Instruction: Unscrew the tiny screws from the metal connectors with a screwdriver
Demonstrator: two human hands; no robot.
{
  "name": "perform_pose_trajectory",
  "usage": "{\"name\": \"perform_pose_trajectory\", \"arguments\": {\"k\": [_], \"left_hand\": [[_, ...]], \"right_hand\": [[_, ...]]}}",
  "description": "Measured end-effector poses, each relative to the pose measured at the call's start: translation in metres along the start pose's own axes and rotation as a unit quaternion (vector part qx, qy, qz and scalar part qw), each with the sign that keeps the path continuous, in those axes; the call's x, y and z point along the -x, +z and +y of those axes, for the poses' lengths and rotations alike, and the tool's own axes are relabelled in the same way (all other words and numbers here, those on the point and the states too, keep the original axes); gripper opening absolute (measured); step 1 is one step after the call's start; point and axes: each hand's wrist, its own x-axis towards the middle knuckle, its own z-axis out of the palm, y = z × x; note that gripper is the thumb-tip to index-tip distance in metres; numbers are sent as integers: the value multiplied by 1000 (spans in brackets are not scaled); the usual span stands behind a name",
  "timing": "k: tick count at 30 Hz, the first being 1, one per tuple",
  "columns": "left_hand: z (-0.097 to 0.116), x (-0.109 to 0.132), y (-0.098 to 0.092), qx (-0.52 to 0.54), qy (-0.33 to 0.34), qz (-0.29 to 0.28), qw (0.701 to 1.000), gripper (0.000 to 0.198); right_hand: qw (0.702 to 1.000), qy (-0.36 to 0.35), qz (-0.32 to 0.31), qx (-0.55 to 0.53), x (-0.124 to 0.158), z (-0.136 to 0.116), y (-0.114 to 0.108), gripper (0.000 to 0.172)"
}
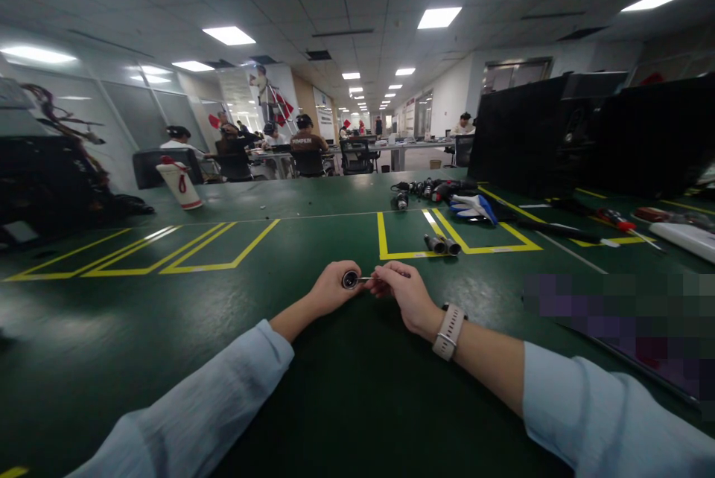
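My left hand [331, 289] is closed around a small dark cylindrical part with a round open end [350, 280] facing me. Fingers of my right hand [403, 290] pinch a thin tool, probably a small screwdriver, whose slim metal shaft [365, 278] reaches left to the cylinder's rim. Whether the shaft's tip touches the part I cannot tell. Most of the tool's handle is hidden in my fingers. Just beyond my right hand, two short metal cylindrical connectors [441, 244] lie side by side on the green table.
The green table [167, 329] carries yellow tape outlines. Blue-white gloves [472, 208] lie beside a heap of black cables and connectors [427, 189]. A red-handled screwdriver [620, 223] is at the right, near black boxes [525, 135]. A white cup [179, 184] stands at the left. Several people sit farther back.
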Motion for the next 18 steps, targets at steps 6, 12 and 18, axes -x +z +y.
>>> {"name": "perform_pose_trajectory", "arguments": {"k": [6,12,18], "left_hand": [[-3,1,2,32,-2,-5,999,13],[-4,1,3,58,-3,-7,998,14],[-2,0,2,1,0,-22,1000,16]], "right_hand": [[997,69,-4,-23,-5,-3,-6,13],[996,78,12,-37,-7,-2,-6,16],[999,29,22,-14,1,-4,2,14]]}}
